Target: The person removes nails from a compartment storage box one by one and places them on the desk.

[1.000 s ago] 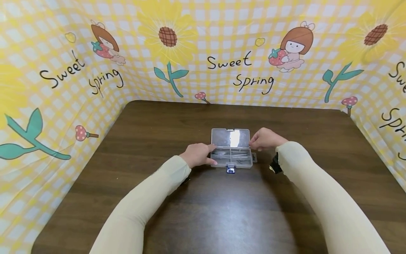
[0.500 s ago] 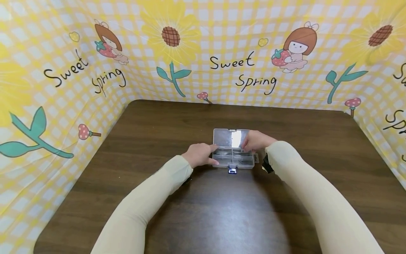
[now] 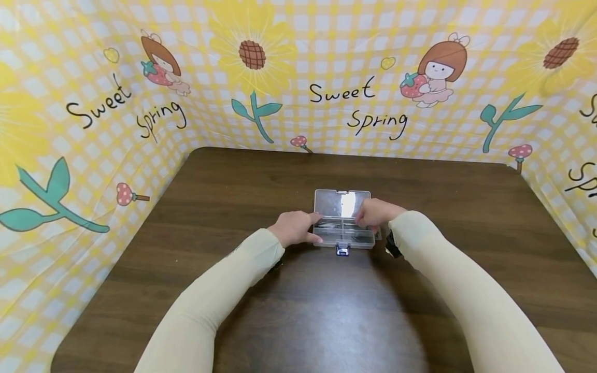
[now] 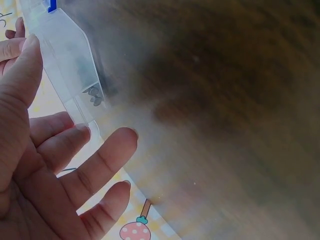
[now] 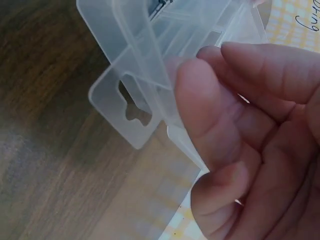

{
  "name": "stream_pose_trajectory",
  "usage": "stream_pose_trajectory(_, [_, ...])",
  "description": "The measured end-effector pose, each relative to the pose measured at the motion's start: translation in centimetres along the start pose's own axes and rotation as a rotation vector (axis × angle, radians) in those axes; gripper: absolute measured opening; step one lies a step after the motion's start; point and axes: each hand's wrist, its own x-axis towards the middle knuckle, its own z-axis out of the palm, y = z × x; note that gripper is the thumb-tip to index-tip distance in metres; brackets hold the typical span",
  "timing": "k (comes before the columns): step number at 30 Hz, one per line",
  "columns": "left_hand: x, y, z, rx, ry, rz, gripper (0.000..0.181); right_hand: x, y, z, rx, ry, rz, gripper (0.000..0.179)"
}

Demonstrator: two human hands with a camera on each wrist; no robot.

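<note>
Clear plastic box [image 3: 359, 245] sits on the brown surface [image 3: 252, 181], lid [image 3: 335, 202] tipped back behind it, blue latch [image 3: 342, 250] hanging at its front. Thin metal pieces [image 3: 329, 225] lie in the box's rear-left compartment; darker bits [image 3: 360, 239] show in the front-right one, too small to name. Hang tab [image 5: 111, 111] sticks out from the box's right end; patterned cloth [image 3: 345, 62] stands behind.

Left hand [image 3: 294, 228] is spread across the box's left end, thumb at front corner, index near the hinge, lightly holding it; remaining fingers loose. Right hand [image 3: 377, 213] is over the box's rear-right compartment, close to the hinge line, fingers curled, tips drawn together. Cannot tell if anything is pinched between them.

Step looks like reaching into that compartment while the other hand steadies the box. To do it well: keep left-hand pressure low and even so the light box doesn't slide or tip; work with fingertips only, knuckles off the lid; clear the divider before going sideways; come straight up with a thin piece, gripped mid-length, so it doesn't snag the box's rim or scatter neighbours.
</note>
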Motion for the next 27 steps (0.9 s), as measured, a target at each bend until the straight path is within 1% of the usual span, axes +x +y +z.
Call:
stream_pose_trajectory(3, [-0.03, 0.02, 0.09, -0.005, -0.007, 0.001, 0.069, 0.0, 0.0, 0.3, 0.015, -0.015, 0.008, 0.024])
stream_pose_trajectory(6, [-0.05, 0.01, 0.15, -0.008, -0.009, -0.003, 0.069, 0.03, 0.07, 0.52, 0.001, -0.016, -0.012, 0.024])
stream_pose_trajectory(9, [0.01, 0.01, 0.09, -0.004, -0.004, -0.004, 0.069, 0.09, 0.2, 0.69, -0.017, 0.001, -0.019, 0.023])
stream_pose_trajectory(13, [0.12, 0.02, 0.03, -0.003, -0.01, 0.0, 0.07, -0.02, 0.06, 0.77, -0.029, 0.003, 0.053, 0.021])
stream_pose_trajectory(15, [0.14, 0.01, 0.01, -0.003, -0.014, -0.002, 0.071, -0.17, -0.24, 0.75, -0.061, 0.01, 0.103, 0.026])
stream_pose_trajectory(17, [0.14, 0.02, 0.01, -0.003, -0.016, -0.004, 0.071, -0.31, -0.53, 0.75, -0.1, 0.014, 0.129, 0.031])
stream_pose_trajectory(20, [0.17, 0.08, -0.02, 0.002, -0.017, -0.005, 0.07, -0.36, -0.68, 0.81, -0.145, 0.012, 0.114, 0.035])
stream_pose_trajectory(22, [0.18, 0.11, -0.02, 0.006, -0.015, -0.004, 0.069, -0.34, -0.64, 0.89, -0.16, 0.001, 0.08, 0.036])
stream_pose_trajectory(24, [0.19, 0.11, -0.04, 0.009, -0.013, -0.002, 0.069, -0.34, -0.58, 0.93, -0.158, -0.013, 0.052, 0.036])
stream_pose_trajectory(27, [0.22, 0.02, -0.11, 0.01, -0.008, 0.003, 0.068, -0.39, -0.55, 0.92, -0.151, -0.032, 0.039, 0.033])
